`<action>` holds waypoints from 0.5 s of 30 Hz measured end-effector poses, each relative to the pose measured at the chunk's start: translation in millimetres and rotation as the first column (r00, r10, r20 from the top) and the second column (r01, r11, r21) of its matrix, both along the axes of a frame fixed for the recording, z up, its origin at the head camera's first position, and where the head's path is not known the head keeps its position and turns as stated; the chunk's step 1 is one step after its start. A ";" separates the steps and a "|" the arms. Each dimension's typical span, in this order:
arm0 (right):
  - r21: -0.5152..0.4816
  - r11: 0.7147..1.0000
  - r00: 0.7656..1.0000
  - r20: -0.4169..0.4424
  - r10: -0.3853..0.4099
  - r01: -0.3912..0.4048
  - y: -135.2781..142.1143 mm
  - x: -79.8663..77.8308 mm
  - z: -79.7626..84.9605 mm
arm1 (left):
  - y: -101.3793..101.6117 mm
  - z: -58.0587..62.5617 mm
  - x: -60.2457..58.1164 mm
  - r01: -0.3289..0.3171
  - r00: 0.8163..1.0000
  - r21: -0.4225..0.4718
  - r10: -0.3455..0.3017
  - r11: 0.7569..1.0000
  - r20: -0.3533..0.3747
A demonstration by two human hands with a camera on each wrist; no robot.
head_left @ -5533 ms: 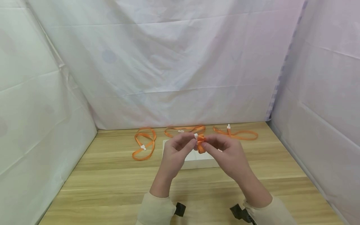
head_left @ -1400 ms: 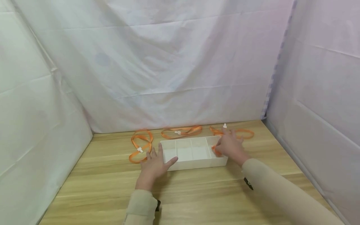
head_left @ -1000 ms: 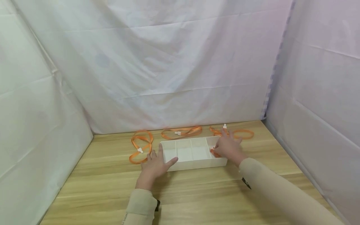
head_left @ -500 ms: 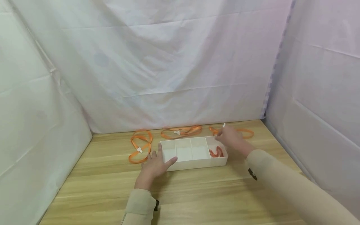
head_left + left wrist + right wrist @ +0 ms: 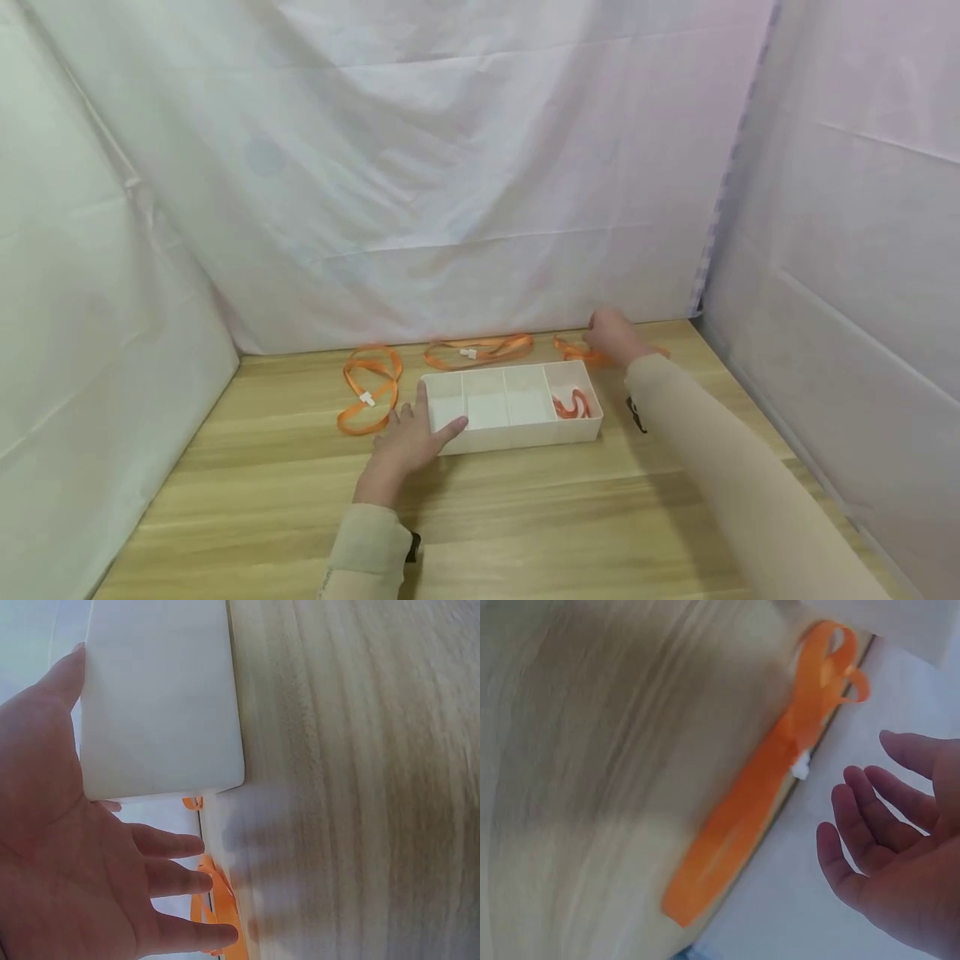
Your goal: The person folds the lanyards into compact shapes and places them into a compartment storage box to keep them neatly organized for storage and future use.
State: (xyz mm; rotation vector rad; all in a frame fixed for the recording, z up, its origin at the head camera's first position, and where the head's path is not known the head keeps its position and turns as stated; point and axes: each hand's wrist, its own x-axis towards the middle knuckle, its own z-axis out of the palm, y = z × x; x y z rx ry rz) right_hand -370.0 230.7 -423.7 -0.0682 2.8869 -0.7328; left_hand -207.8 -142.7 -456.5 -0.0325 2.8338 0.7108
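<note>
My left hand (image 5: 408,442) rests at the left end of a white tray (image 5: 517,435) split into compartments, thumb over the near wall and the other fingers spread along the end. In the left wrist view the palm lies against the tray's corner (image 5: 161,712). A coiled orange lanyard (image 5: 573,406) lies in the rightmost compartment. My right hand (image 5: 617,337) hovers over another orange lanyard (image 5: 592,358) at the back right, partly hiding it. In the right wrist view that hand's fingers are loosely bent with nothing in them, apart from the lanyard (image 5: 735,832) and its white clip (image 5: 801,765).
Two more orange lanyards with white clips lie on the wooden table (image 5: 480,517): one at the left (image 5: 371,390), one behind the tray (image 5: 480,352). White cloth (image 5: 450,167) hangs at the back and on both sides.
The lanyard first held in both hands now lies in the tray's right compartment. My right hand has let go and moved back over the far right lanyard; the left stays at the tray.
</note>
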 end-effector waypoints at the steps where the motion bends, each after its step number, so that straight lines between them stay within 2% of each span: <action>1: 0.002 1.000 1.000 -0.014 -0.004 0.004 0.6 -2.2 -3.7 | -0.2 0.1 -0.8 0.000 1.000 0.000 0.000 1.000 -0.004; 7: 0.005 0.998 0.991 -0.119 -0.062 0.063 6.3 -6.7 -26.5 | 0.2 1.7 -2.7 0.007 1.000 0.016 -0.007 1.000 0.001; 11: 0.032 0.994 0.988 -0.112 -0.104 0.108 9.9 -6.8 -39.3 | 0.6 1.7 -1.6 0.010 1.000 0.019 -0.010 1.000 0.009; 15: 0.052 0.990 0.987 -0.099 -0.125 0.131 10.4 -5.9 -42.5 | -0.3 0.9 -1.3 0.007 1.000 0.023 -0.007 1.000 0.013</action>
